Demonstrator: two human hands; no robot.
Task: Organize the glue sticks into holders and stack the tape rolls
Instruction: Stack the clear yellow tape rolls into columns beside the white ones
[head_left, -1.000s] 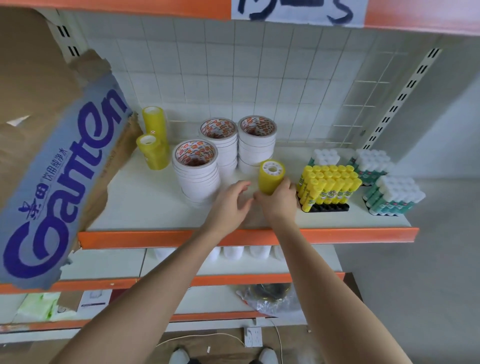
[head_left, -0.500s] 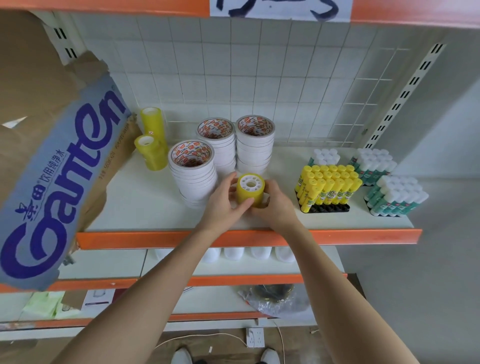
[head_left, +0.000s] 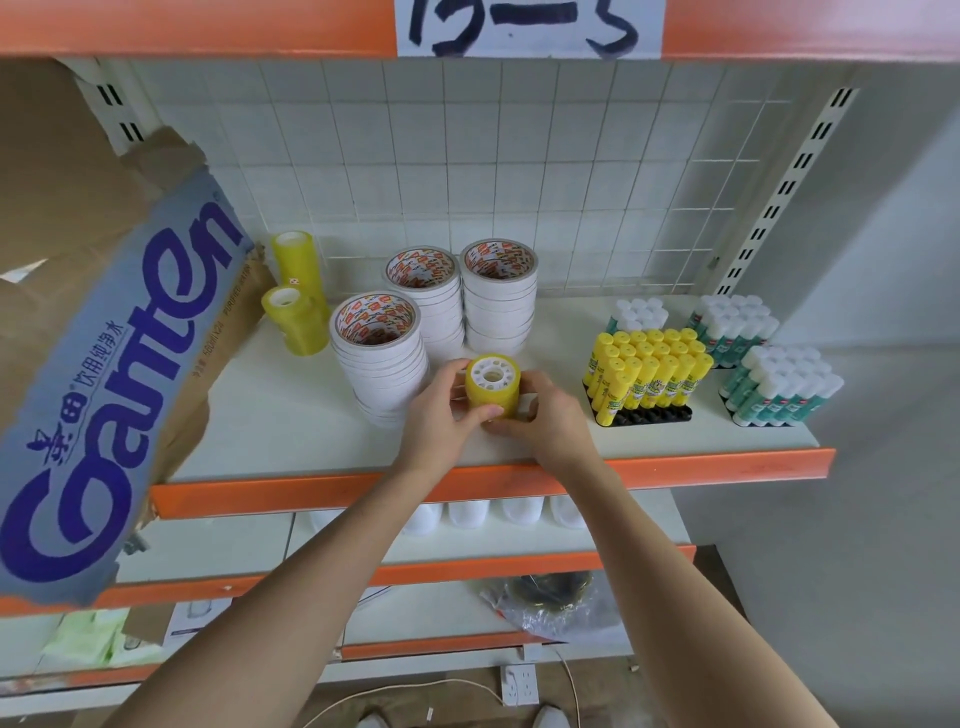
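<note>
Both hands hold one yellow tape roll (head_left: 492, 385) upright near the front edge of the white shelf (head_left: 291, 415), about midway along it, its white core facing up. The left hand (head_left: 441, 415) curls its grip around the roll's left side, thumb across the front; the right hand (head_left: 545, 421) clamps its grip on the right side and lower front. Whether the roll touches the shelf cannot be told.

Just left of it stands a stack of white tape rolls (head_left: 379, 358), with two more white stacks (head_left: 426, 296) (head_left: 500, 293) behind. Toward the back left corner stand two yellow tape stacks (head_left: 297, 322) (head_left: 297, 260), beside a torn cardboard box (head_left: 114, 332). Toward the right edge, yellow glue sticks (head_left: 647, 376) fill a black holder (head_left: 649, 415), with white-capped green glue sticks (head_left: 779, 387) grouped near it.
</note>
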